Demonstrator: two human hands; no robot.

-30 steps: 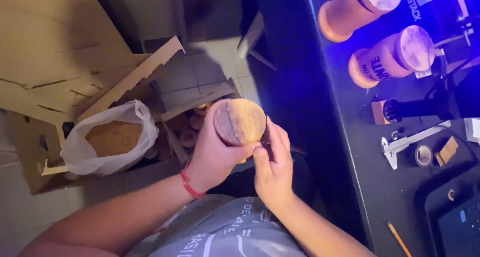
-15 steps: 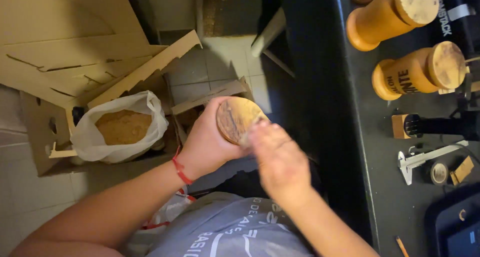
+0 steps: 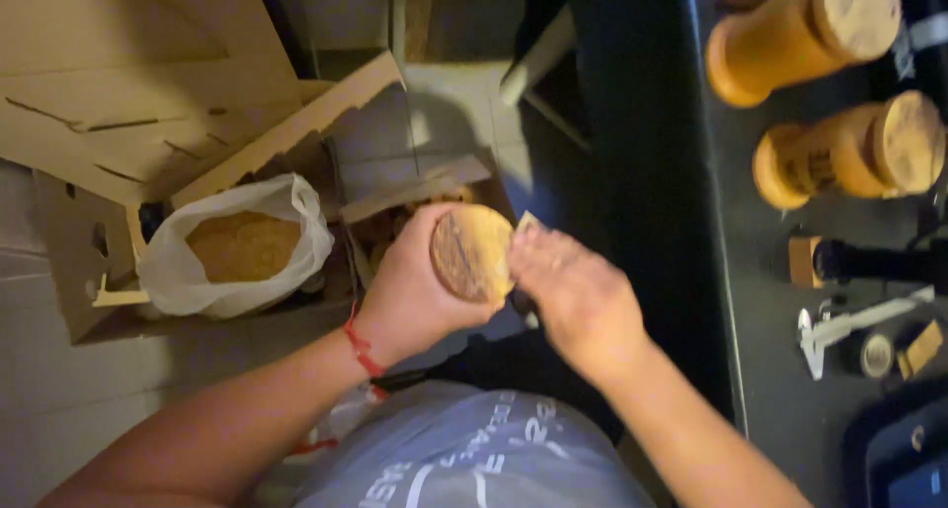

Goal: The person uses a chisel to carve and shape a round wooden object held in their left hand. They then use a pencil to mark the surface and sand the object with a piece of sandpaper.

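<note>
My left hand [image 3: 410,296] is wrapped around a round wooden cylinder [image 3: 471,253], its flat grainy end turned up toward me. My right hand [image 3: 573,291] presses a small pale scrap, perhaps sandpaper [image 3: 521,228], against the right rim of that end. The right hand is blurred. A red cord circles my left wrist. Both hands are over my lap, left of the dark worktable [image 3: 642,172].
Two orange wooden cylinders [image 3: 805,29] [image 3: 854,153] lie on the table at upper right, with a caliper [image 3: 849,325] and small parts below them. On the floor at left, a white bag of sawdust [image 3: 242,246] sits in a cardboard box [image 3: 128,133].
My right hand moved from below the cylinder's end up to its right rim. The camera view shifted, bringing the table objects lower and nearer.
</note>
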